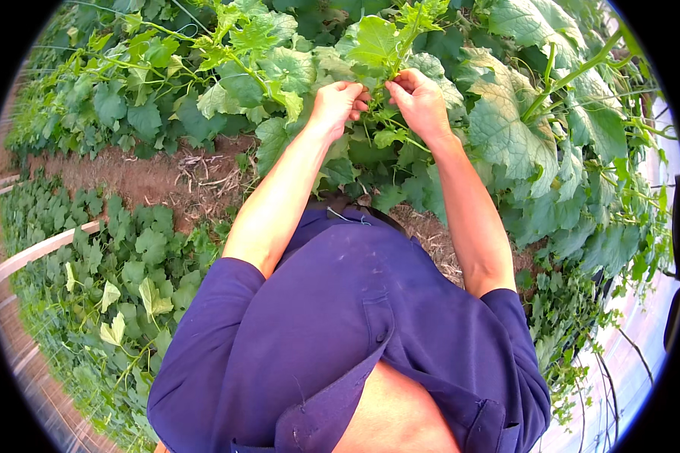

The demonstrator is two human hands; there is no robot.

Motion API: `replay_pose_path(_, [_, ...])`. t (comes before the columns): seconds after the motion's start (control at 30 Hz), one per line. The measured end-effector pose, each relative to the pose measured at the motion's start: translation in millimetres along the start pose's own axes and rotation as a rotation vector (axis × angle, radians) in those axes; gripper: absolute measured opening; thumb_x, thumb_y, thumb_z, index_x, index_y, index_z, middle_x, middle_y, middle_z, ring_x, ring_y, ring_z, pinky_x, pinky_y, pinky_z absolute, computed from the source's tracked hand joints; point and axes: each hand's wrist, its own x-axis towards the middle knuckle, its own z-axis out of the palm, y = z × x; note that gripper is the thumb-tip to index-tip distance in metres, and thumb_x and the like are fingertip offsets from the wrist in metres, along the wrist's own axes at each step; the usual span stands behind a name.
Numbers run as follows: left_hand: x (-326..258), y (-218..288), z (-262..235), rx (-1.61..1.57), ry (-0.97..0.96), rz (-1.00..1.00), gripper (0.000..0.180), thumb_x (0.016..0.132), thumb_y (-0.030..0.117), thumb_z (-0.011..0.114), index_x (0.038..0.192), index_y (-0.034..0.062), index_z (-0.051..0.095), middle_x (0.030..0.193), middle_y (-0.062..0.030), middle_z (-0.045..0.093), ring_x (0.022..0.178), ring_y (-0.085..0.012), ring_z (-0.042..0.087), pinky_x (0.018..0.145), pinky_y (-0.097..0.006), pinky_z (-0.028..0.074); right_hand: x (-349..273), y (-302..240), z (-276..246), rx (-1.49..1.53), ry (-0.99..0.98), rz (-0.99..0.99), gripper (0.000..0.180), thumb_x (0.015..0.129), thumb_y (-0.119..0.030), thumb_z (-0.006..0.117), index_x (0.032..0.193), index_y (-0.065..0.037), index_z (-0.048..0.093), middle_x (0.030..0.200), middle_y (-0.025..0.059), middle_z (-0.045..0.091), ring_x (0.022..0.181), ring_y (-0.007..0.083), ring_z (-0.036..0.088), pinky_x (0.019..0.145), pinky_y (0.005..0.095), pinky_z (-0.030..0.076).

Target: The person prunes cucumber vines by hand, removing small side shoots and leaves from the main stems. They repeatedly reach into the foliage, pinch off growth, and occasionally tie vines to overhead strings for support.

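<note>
Both arms reach forward to a climbing vine (375,43) with lobed, light green leaves at the top middle. My right hand (421,104) is closed, thumb and forefinger pinching at the vine's thin stem just below a bright young leaf. Close by on the left, my left hand (341,106) has its fingers curled and pinched together toward the same stem. Whatever lies between those fingertips is too small to make out. A narrow gap with leaves and thin shoots separates the two hands.
Large pale-blotched leaves (506,113) crowd the right side. Dense foliage (159,83) runs along the left, above brown soil (128,177) with dry straw. Lower plants (151,249) grow at the left, beside a pale curved strip (41,253). White sheeting (627,332) lies at the far right.
</note>
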Motion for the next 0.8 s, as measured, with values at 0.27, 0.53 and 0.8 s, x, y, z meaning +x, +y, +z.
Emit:
replay_pose_path(0.27, [18,28,-3,0.371,-0.138,0.182,0.026,0.084,0.019,0.072,0.096,-0.0031,0.069,0.081,-0.0043,0.068,0.066,-0.0093,0.059,0.057,-0.025,0.045,17,1,-3,-0.042,-0.004,0.010,0.016,0.092,-0.008,0.063,0.104,0.002,0.063,0.092,0.0052,0.069,0.078,0.0093,0.063,0.069,0.0255,0.053])
replay_pose_path(0.53, [49,15,0,-0.255,-0.099,-0.116,0.017,0.081,0.015,0.070,0.085,0.0000,0.064,0.069,-0.0039,0.060,0.054,-0.0111,0.051,0.049,-0.026,0.041,26,-18,2,-0.088,0.042,0.111,0.020,0.092,-0.013,0.065,0.108,0.000,0.063,0.091,0.0032,0.069,0.072,0.0072,0.062,0.060,0.0218,0.047])
replay_pose_path(0.8, [-1,-31,-21,1.006,0.096,0.685,0.049,0.086,0.015,0.063,0.129,-0.0045,0.051,0.119,-0.0201,0.060,0.107,-0.0331,0.061,0.096,-0.038,0.048,-83,-21,-71,-0.536,0.011,0.242,0.025,0.092,-0.019,0.063,0.108,0.000,0.068,0.088,0.0101,0.071,0.078,0.0161,0.067,0.071,0.0299,0.052])
